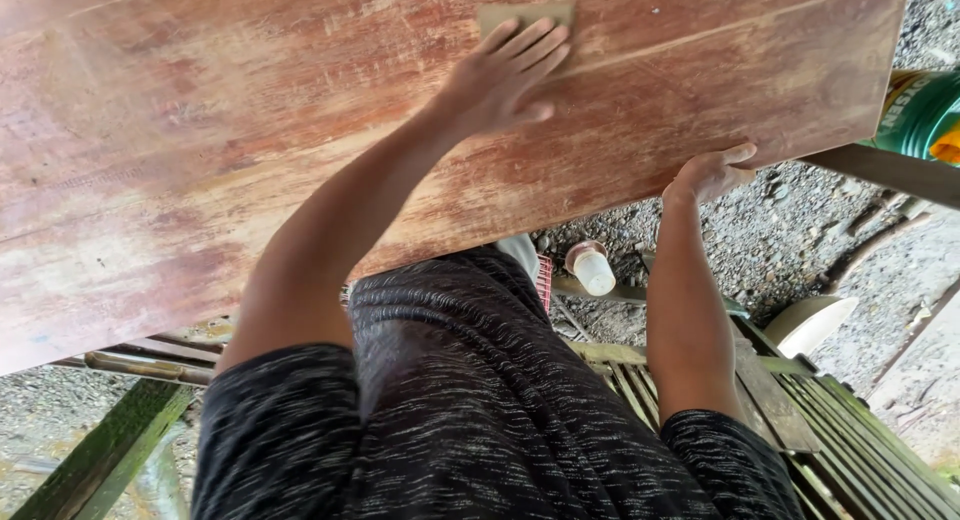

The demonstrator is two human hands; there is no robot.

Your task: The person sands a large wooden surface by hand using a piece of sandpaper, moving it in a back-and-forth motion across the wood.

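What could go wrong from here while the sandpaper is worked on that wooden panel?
The left hand presses only part of the sandpaper; it could slip out. The right hand grips the wooden panel at its bare edge, so splinters are possible. The panel overhangs a plastic bottle on the gravel; a shift might tip it.

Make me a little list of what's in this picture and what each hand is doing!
Place: outdoors, gravel ground
Big thing: reddish wooden board, worn and scuffed
Left hand: flat on a sandpaper piece lying on the board
Right hand: gripping the board's near edge
Nearby: green can, small white bottle, slatted wooden bench
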